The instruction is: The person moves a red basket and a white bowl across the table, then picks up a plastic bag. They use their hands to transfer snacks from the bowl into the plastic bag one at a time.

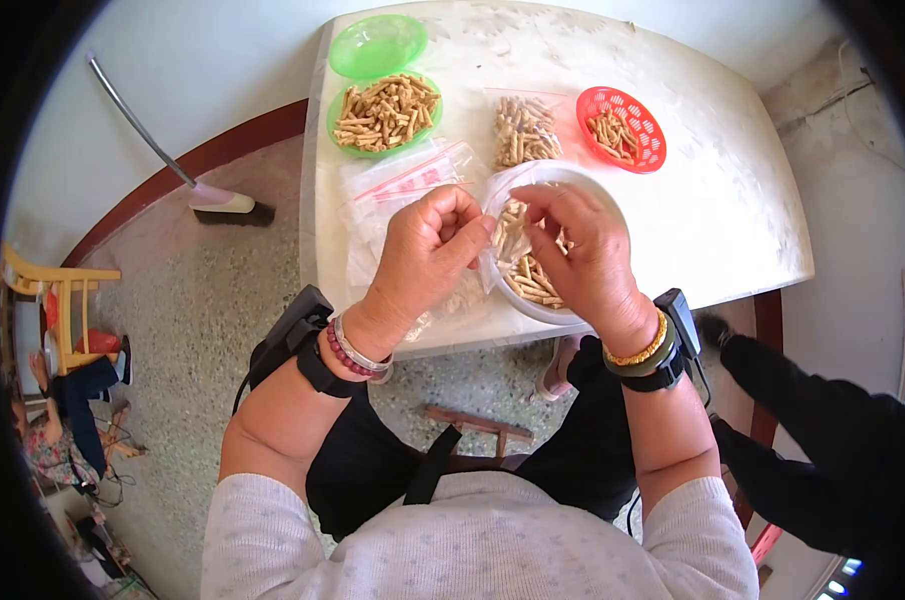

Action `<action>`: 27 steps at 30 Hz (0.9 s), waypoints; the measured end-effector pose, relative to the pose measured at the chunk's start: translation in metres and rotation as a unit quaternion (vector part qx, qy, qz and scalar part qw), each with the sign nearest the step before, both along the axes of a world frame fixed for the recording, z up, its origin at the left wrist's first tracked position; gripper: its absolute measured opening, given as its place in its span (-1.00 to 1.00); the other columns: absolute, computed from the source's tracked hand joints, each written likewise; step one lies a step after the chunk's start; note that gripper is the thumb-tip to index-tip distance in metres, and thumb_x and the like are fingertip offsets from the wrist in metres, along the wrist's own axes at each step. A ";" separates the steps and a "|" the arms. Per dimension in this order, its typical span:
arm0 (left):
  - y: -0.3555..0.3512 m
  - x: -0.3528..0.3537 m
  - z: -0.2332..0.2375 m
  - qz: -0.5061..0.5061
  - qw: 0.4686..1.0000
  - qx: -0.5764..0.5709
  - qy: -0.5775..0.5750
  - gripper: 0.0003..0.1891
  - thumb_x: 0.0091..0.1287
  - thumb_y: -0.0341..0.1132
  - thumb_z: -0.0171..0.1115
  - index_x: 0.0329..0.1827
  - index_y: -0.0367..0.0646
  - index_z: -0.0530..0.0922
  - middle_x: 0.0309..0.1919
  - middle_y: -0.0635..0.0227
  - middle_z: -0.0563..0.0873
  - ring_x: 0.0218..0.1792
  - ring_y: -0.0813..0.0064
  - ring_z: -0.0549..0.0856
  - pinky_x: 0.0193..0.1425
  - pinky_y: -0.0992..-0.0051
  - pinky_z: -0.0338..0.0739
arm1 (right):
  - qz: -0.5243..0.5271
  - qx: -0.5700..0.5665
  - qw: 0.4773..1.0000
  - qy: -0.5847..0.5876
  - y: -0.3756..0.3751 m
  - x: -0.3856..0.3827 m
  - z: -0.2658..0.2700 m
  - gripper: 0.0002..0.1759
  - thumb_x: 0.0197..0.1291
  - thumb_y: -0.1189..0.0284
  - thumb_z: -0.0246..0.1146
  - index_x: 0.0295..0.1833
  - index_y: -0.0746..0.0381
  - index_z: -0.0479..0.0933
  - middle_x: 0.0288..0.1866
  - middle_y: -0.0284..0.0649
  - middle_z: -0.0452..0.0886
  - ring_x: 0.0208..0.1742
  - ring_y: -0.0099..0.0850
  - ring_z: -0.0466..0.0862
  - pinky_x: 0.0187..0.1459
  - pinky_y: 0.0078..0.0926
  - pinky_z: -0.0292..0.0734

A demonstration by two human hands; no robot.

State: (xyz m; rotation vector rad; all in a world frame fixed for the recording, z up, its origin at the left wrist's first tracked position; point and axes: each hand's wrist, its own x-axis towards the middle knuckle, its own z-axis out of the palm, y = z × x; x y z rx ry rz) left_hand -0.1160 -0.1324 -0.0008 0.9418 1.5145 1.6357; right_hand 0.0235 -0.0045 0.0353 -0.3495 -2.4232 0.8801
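The fingers (467, 243) of the left hand (417, 255) pinch the near edge of a clear plastic bag (510, 240) in the head view, thumb against forefinger, while the right hand (587, 245) arches over the bag's other side, its thumb and forefinger curved apart (whether they grip the film, I cannot tell). The bag, with some pale brown sticks visible through it, is held between the two hands over a white bowl (622, 215), where more sticks (534, 283) lie. The bowl stands near the front edge of a pale surface (712, 220). Just beyond it lies a filled bag (524, 132) of the same sticks, and a red basket (645, 115) with a smaller heap sits to the right. On the left, a green dish (435, 112) is piled high with sticks, a second green dish (377, 45) lies just behind it, and flat bags (407, 185) with red lines overlap in front. A broom (222, 203) leans by the wall, well apart from the surface; a wooden chair (67, 310) and a seated person (47, 440) show farther left, and someone in dark clothes (822, 430) is at the right.
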 end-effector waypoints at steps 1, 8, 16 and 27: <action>0.000 -0.002 0.000 -0.002 1.000 -0.001 0.000 -0.87 0.44 -0.38 0.24 -0.29 -0.16 0.51 -0.51 0.53 0.60 -0.57 0.82 0.50 -0.54 0.76 0.31 | -0.002 -0.001 1.000 0.000 0.003 0.001 -0.003 -0.70 0.10 0.67 0.29 -0.02 0.24 0.63 -0.33 -0.16 0.60 -0.35 -0.26 0.64 -0.29 -0.41 0.55; -0.001 -0.017 -0.001 -0.031 0.989 0.050 -0.133 -0.90 0.45 -0.38 0.23 -0.25 -0.16 0.54 -0.38 0.44 0.71 -0.59 0.83 0.46 -0.59 0.76 0.31 | -0.098 -0.223 0.967 0.070 0.028 0.015 -0.021 -0.83 0.32 0.62 0.24 0.00 0.34 0.61 -0.33 -0.43 0.60 -0.35 -0.71 0.50 -0.25 -0.71 0.47; -0.007 -0.031 0.018 -0.003 0.999 0.041 -0.008 -0.92 0.42 -0.42 0.24 -0.26 -0.14 0.54 -0.45 0.53 0.63 -0.55 0.85 0.45 -0.51 0.79 0.29 | 0.000 -0.351 0.936 -0.006 0.013 0.008 -0.013 -0.58 0.44 0.15 0.19 -0.11 0.36 0.59 -0.37 -0.36 0.61 -0.32 -0.62 0.51 -0.24 -0.58 0.44; 0.002 -0.037 0.014 0.016 0.997 0.044 0.069 -0.91 0.37 -0.47 0.27 -0.30 -0.20 0.52 -0.43 0.45 0.68 -0.49 0.80 0.58 -0.48 0.76 0.39 | -0.045 -0.170 0.983 -0.052 0.002 -0.044 -0.015 -0.53 0.26 0.13 0.34 -0.36 0.41 0.59 -0.56 -0.18 0.58 -0.51 -0.47 0.53 -0.41 -0.42 0.47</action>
